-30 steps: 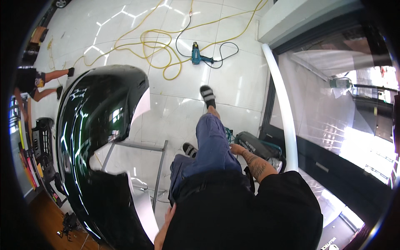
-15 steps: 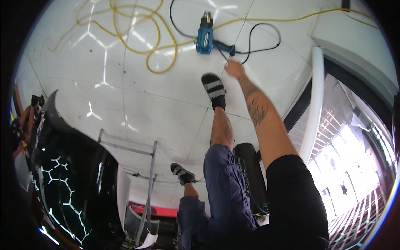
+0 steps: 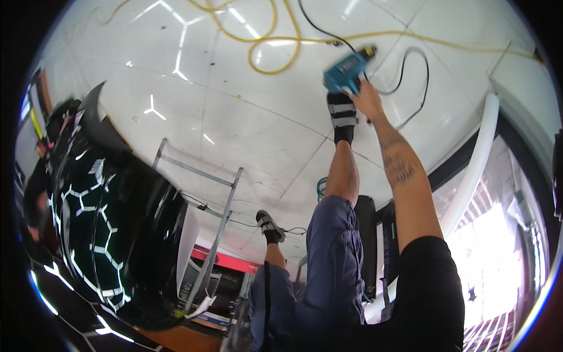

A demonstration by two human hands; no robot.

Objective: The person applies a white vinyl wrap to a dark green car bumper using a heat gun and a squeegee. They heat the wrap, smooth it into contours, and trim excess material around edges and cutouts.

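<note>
My right hand (image 3: 367, 101) is closed around the handle of a blue heat gun (image 3: 344, 73). The tool is off the floor or close to it, just above my sandalled foot (image 3: 342, 111), its metal nozzle pointing to the upper right. From it a black power cord (image 3: 427, 76) runs in a loop on the right. Part of the handle is hidden by my fingers. My left hand is outside the picture.
A yellow extension cable (image 3: 299, 35) lies looped across the glossy white floor (image 3: 234, 129). At left stands a shiny black car panel (image 3: 117, 223), a co-worker (image 3: 41, 199) beyond it. A grey metal stand (image 3: 226, 205) is beside my legs. A white pipe (image 3: 478, 167) runs along the doorway.
My right hand has taken hold of the heat gun, which has turned from nozzle up to nozzle upper right. The whole view has shifted, and a co-worker shows more at left.
</note>
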